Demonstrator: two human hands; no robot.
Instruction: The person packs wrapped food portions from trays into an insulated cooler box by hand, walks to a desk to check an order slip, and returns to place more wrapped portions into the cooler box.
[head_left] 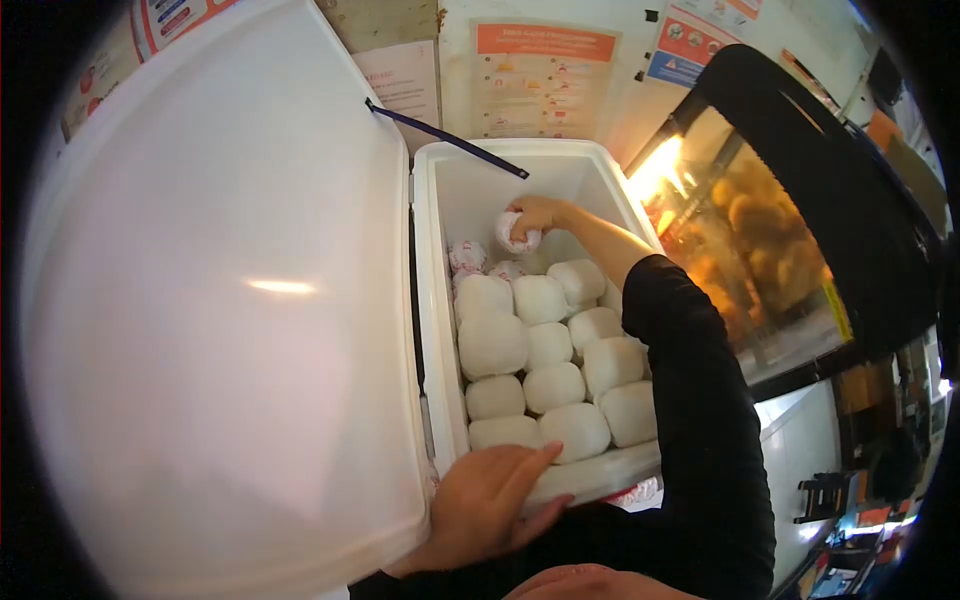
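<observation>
Inside an open white chest [436,300], many white rounded bundles [555,387] sit packed in rows. My right hand [537,217] reaches into the far part of the chest, its fingers wrapped round a ball [517,233] in white paper with pinkish-red print. More printed wrapped balls [468,257] lie below it at the far left of the chest. My left hand [495,495] rests at the near edge of the chest, fingers apart, with a fingertip close to the nearest white bundle. Nothing shows in its grasp.
The raised white lid [230,300] fills the left side, joined to the chest by a dark strut [450,140]. A lit glass-fronted case [750,220] with golden-brown items stands at the right. Posters [545,80] hang on the wall behind. Stools [825,497] show at lower right.
</observation>
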